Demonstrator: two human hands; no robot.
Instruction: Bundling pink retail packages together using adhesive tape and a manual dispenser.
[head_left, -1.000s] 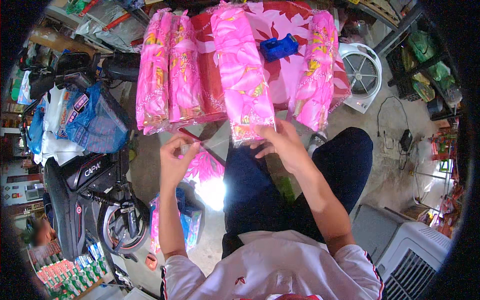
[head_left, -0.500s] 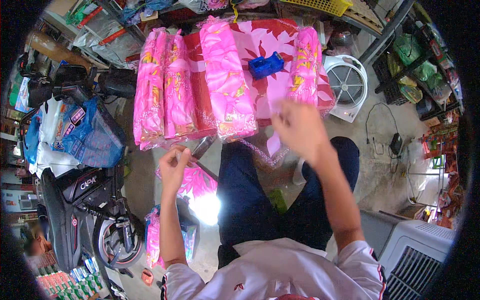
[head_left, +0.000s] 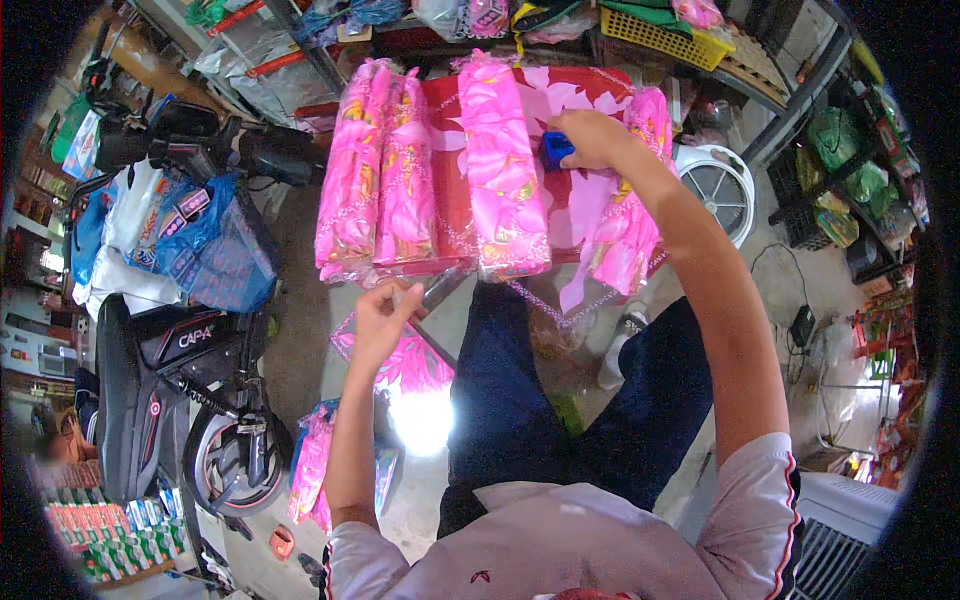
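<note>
Several long pink floral bundles in clear wrap lie across a red and pink leaf-patterned sheet: a left bundle point(head_left: 355, 165), another beside it, a middle bundle point(head_left: 503, 170) and a right bundle point(head_left: 640, 235). Between the last two sits a blue tape dispenser point(head_left: 556, 150). My right hand point(head_left: 595, 140) reaches over the right bundle, its fingers closed on the dispenser and hiding part of it. Below the bundles' near ends, my left hand point(head_left: 385, 310) has thumb and fingers pinched together; what they hold, if anything, is too small to tell.
A black electric bike point(head_left: 165, 380) with blue bags stands at left. A white round fan point(head_left: 718, 195) is right of the sheet. Behind lies a yellow basket point(head_left: 665, 40). A pink patterned piece point(head_left: 410, 362) hangs below my left hand. A cable crosses the floor at right.
My right hand has moved forward from the near end of the right bundle onto the tape dispenser. My left hand stays pinched below the bundles. The whole view has shifted.
</note>
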